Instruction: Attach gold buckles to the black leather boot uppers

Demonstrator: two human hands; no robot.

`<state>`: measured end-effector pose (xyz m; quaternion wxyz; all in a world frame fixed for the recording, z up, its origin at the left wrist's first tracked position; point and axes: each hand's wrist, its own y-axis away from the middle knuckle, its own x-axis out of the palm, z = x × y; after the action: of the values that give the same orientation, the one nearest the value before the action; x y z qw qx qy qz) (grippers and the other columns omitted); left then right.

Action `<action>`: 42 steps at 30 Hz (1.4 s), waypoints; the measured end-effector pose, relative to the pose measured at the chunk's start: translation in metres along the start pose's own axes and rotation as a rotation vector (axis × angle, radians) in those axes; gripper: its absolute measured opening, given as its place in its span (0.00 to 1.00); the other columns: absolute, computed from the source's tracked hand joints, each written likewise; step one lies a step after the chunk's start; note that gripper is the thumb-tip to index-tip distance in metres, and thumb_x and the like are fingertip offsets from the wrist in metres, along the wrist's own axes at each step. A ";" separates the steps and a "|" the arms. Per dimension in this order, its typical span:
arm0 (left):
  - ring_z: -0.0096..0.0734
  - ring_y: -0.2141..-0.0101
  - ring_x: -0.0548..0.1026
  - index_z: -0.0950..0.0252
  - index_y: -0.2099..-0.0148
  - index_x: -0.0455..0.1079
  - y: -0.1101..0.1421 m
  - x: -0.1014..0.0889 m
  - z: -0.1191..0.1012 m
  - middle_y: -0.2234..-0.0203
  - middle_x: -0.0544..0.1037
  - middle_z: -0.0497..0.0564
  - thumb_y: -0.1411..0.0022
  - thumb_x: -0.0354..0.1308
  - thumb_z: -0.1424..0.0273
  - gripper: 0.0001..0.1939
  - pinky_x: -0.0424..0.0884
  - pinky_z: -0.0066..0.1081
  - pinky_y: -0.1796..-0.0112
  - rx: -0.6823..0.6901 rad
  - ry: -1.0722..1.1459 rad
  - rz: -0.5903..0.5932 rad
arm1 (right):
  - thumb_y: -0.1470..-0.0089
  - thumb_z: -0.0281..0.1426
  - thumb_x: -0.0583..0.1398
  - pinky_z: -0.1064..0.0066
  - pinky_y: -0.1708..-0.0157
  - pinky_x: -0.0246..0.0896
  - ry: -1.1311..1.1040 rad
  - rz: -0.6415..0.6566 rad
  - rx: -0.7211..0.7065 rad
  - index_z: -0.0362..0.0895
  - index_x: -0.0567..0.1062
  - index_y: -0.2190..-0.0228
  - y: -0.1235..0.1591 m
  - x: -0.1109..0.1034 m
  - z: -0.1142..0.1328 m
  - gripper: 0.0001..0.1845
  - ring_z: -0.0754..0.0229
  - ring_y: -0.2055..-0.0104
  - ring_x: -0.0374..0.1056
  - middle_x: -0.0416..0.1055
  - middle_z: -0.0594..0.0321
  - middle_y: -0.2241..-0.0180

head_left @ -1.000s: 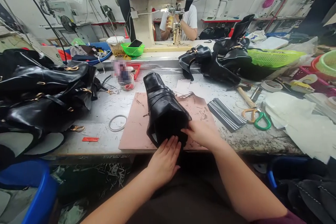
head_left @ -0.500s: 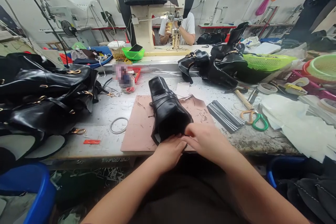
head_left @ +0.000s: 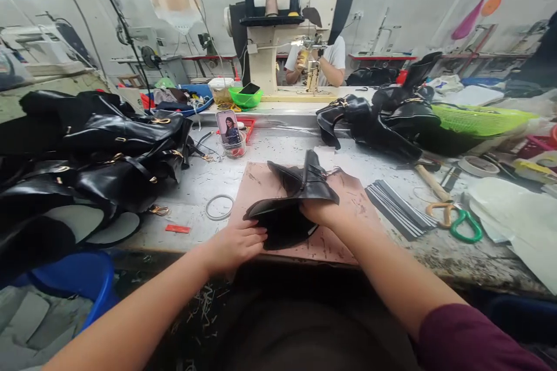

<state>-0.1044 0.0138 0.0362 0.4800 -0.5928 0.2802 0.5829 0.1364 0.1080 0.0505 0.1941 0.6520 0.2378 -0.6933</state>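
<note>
A black leather boot upper [head_left: 321, 186] with straps lies over a pinkish-brown board [head_left: 248, 185] at the bench's front, its wide dark opening facing me. My left hand [head_left: 237, 243] is closed on the near left edge of that opening, fingers on top of the leather. At the right side, my right hand [head_left: 319, 213] grips the upper, its fingertips hidden inside or under the leather. Left of the board lies a grey ring [head_left: 219, 197]. To its right rest dark strips with white lines [head_left: 398, 208].
More black boot uppers with gold buckles [head_left: 108, 151] are piled left, others [head_left: 374, 122] at back right. Green-handled scissors [head_left: 465, 226] and a wooden-handled tool [head_left: 433, 181] lie right. A phone [head_left: 230, 128] leans in a jar. Behind a sewing machine [head_left: 270, 52] sits a person [head_left: 335, 61].
The boot upper has been turned and spread, its opening now wider. My left hand has moved left along the edge, apart from the right hand. The view has shifted left and up.
</note>
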 end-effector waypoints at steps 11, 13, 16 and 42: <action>0.42 0.71 0.71 0.69 0.59 0.68 -0.069 0.004 -0.032 0.72 0.73 0.56 0.43 0.55 0.62 0.15 0.67 0.36 0.74 -0.541 -0.093 0.198 | 0.60 0.23 0.58 0.69 0.61 0.64 -0.160 0.198 -0.398 0.37 0.71 0.54 0.036 -0.012 0.001 0.27 0.51 0.56 0.68 0.70 0.50 0.54; 0.42 0.70 0.71 0.69 0.63 0.68 -0.076 0.008 -0.032 0.71 0.73 0.56 0.44 0.56 0.62 0.13 0.68 0.36 0.73 -0.606 -0.064 0.172 | 0.61 0.22 0.58 0.66 0.61 0.64 -0.155 0.186 -0.419 0.34 0.69 0.53 0.037 -0.010 0.001 0.28 0.49 0.56 0.68 0.70 0.46 0.55; 0.43 0.65 0.72 0.70 0.63 0.69 -0.083 0.020 -0.034 0.67 0.74 0.58 0.45 0.58 0.64 0.13 0.71 0.37 0.67 -0.624 -0.009 0.047 | 0.56 0.21 0.55 0.62 0.60 0.64 -0.149 0.157 -0.423 0.32 0.72 0.57 0.033 0.000 0.000 0.21 0.48 0.58 0.69 0.72 0.43 0.59; 0.39 0.48 0.68 0.72 0.46 0.63 -0.071 0.054 -0.045 0.49 0.70 0.61 0.36 0.43 0.71 0.19 0.68 0.37 0.50 -0.776 0.127 -0.208 | 0.45 0.24 0.50 0.61 0.55 0.65 -0.367 -0.218 -0.145 0.43 0.71 0.54 0.044 0.041 -0.014 0.18 0.53 0.56 0.70 0.73 0.54 0.57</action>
<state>-0.0129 0.0126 -0.0043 0.2588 -0.7899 0.0071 0.5560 0.1707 0.0819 0.0060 0.2044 0.4697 0.3169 -0.7982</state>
